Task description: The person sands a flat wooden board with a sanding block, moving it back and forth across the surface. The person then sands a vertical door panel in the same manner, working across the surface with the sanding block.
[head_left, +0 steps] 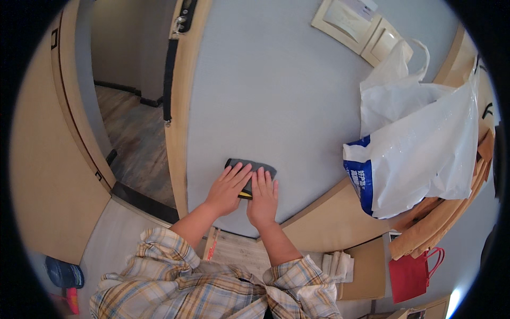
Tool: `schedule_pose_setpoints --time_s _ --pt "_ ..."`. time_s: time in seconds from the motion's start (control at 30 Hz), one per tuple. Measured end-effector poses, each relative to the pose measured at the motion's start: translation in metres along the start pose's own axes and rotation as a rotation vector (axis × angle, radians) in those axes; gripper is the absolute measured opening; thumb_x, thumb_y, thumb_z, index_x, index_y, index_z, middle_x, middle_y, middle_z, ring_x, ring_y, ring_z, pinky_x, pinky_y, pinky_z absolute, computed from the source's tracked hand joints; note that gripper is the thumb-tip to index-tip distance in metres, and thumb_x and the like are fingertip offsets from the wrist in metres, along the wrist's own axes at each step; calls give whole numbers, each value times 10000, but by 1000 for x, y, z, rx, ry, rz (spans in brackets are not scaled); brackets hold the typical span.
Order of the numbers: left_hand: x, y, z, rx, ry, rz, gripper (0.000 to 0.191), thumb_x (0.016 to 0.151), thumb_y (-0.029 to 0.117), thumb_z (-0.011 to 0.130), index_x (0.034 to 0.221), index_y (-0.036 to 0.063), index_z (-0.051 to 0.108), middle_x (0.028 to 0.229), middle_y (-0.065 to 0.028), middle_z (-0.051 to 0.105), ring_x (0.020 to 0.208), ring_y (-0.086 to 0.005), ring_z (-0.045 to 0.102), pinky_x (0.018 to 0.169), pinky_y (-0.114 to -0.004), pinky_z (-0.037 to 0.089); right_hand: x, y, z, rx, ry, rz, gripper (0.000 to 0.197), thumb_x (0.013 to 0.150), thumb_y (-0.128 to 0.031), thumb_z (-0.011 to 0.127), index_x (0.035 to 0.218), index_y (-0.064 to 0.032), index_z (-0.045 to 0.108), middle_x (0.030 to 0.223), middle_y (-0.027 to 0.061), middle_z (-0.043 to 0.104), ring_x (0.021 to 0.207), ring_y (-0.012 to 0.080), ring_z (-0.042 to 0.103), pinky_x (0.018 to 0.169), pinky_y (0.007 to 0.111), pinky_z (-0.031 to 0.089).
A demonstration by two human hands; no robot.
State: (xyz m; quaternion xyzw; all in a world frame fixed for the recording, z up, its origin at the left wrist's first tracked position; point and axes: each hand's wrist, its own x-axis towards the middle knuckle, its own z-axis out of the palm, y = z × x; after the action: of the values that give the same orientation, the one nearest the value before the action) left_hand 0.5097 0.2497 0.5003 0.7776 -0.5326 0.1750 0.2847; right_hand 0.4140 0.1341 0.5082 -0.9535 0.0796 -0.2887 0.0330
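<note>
A folded dark-grey cloth (267,166) with black edging and a bit of yellow at its lower edge lies flat against the light-grey wall (275,99). My left hand (226,191) presses on its left part, fingers stretched up and to the right. Beside it, my right hand (263,201) rests on the right part with fingers pointing up. Both hands hold the cloth to the wall, and their fingertips nearly meet. Much of the cloth is hidden beneath them.
Left of the hands stands a wooden door frame (181,151) with a metal latch; the doorway shows a dark floor (135,139). To the right hangs a white plastic bag (422,147) near switch plates (358,30). Lower right are a cardboard box (362,271) and a red paper bag (408,277).
</note>
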Motion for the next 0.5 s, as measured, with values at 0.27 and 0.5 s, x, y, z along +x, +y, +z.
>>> schedule_pose_setpoints --time_s 0.27,0.5 --pt "-9 -40 -9 -110 401 -121 732 680 -37 546 1379 16 337 1467 -176 261 1361 -372 221 1109 -486 183 61 -44 -9 -9 101 -276 513 789 -52 458 1302 -46 475 1430 41 383 1322 193 343 1077 501 217" --pt "-12 -63 -16 -111 496 -149 775 667 -59 541 1401 19 302 1488 -186 204 1374 -390 172 1105 -498 170 87 -69 -1 -22 104 -345 490 806 -73 435 1292 -40 486 1424 36 391 1312 201 356 1083 476 218"
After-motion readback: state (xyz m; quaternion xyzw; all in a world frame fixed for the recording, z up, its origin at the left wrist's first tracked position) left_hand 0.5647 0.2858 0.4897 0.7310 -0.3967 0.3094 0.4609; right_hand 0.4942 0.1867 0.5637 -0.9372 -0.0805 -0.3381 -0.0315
